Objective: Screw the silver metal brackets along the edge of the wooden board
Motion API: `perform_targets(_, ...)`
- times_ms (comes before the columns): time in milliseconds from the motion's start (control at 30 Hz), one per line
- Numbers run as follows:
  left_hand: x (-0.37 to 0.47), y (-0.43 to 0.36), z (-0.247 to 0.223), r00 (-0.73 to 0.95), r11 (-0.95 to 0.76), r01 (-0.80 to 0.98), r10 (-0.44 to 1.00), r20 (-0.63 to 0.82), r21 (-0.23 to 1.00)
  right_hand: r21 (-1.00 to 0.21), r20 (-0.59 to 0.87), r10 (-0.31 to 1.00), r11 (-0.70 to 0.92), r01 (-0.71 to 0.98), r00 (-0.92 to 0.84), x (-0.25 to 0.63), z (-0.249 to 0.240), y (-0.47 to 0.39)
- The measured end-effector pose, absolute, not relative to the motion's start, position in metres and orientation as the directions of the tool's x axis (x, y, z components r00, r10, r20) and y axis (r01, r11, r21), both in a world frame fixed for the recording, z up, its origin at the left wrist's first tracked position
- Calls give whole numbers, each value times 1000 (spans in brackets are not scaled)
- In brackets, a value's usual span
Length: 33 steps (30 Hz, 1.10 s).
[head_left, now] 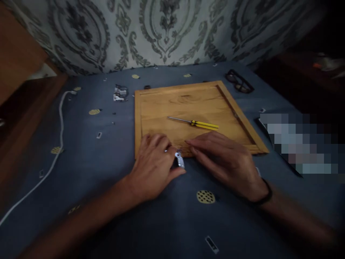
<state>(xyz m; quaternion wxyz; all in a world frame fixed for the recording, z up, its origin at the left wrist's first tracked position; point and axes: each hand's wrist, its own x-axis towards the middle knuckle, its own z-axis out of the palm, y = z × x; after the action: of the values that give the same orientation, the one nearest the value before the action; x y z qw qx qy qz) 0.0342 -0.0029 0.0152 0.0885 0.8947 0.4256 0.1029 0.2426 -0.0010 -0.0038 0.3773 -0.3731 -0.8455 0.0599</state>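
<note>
My left hand (155, 165) is closed around a small shiny metal piece (180, 160) with a round hole near its top. It sticks out between the thumb and fingers, at the near edge of a wooden framed board (159, 108). My right hand (225, 162), a dark band on its wrist, hovers over that same edge just to the right. Its thumb and fingertips are pinched together; whatever they hold is too small or hidden to name. A screwdriver (199, 124) with a yellow and black handle lies on the board, beyond both hands.
Small metal parts (120, 93) lie in a pile left of the board, with tiny dark bits nearby. A white cable (61, 122) runs along the left. Black-framed glasses (239, 82) sit at the back right, near a blurred-out dark-edged object (299, 144). Patterned blue cloth (172, 223) covers the surface.
</note>
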Motion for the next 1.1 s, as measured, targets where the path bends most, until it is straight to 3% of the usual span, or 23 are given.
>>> perform_targets(233, 34, -1, 18, 607, -591, 750, 794, 47, 298, -414, 551, 612, 791, 451, -567, 195, 24, 48)
perform_targets(333, 33, -2, 18, 604, -592, 757, 795, 49, 277, -422, 265, 692, 709, 565, -672, 158, 39, 73)
perform_targets(500, 30, -3, 21, 625, -610, 746, 780, 36, 266, -365, 73, 692, 689, 626, -719, 94, 49, 104)
perform_targets(700, 30, -1, 15, 621, -620, 732, 778, 98, 284, -310, -108, 745, 604, 734, -659, 34, 39, 130)
perform_targets(900, 30, -1, 12, 620, -616, 726, 779, 99, 306, -251, -187, 828, 480, 841, -529, 8, 27, 135)
perform_targets(1100, 28, 0, 11, 635, -636, 706, 763, 121, 311, -342, -188, 840, 430, 836, -509, 5, 22, 135)
